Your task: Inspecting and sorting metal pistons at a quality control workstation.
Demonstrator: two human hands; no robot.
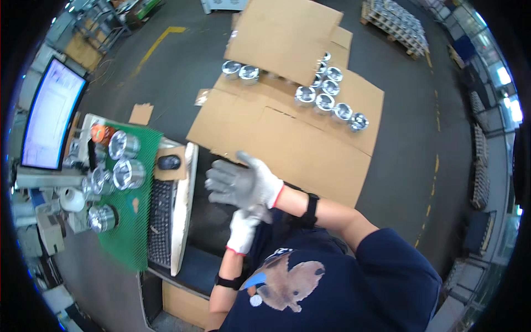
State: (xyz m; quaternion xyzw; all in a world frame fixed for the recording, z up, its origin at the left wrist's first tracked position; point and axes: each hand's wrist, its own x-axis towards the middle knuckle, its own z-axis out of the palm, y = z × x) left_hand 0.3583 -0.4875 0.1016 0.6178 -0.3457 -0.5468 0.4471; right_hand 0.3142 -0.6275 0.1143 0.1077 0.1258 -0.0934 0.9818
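Observation:
My right hand (238,181) wears a white work glove with a grey coated palm. It is raised between the desk and the cardboard, fingers spread and holding nothing. Just below it, my left hand (244,227), gloved the same way, has its bent fingers at the lower edge of the right glove, by the wrist, and seems to grip it there. Part of those fingers is hidden. Beyond my hands, several shiny metal cylindrical parts (324,103) stand on a cardboard sheet (287,144). Another cardboard sheet (282,36) lies over part of the group.
At left a desk holds a keyboard (161,221), a mouse (169,162), a monitor (52,116) and a green mat (124,238) with several metal parts (129,173). An orange roundish object (102,133) sits behind them. A loaded pallet (395,25) stands far right.

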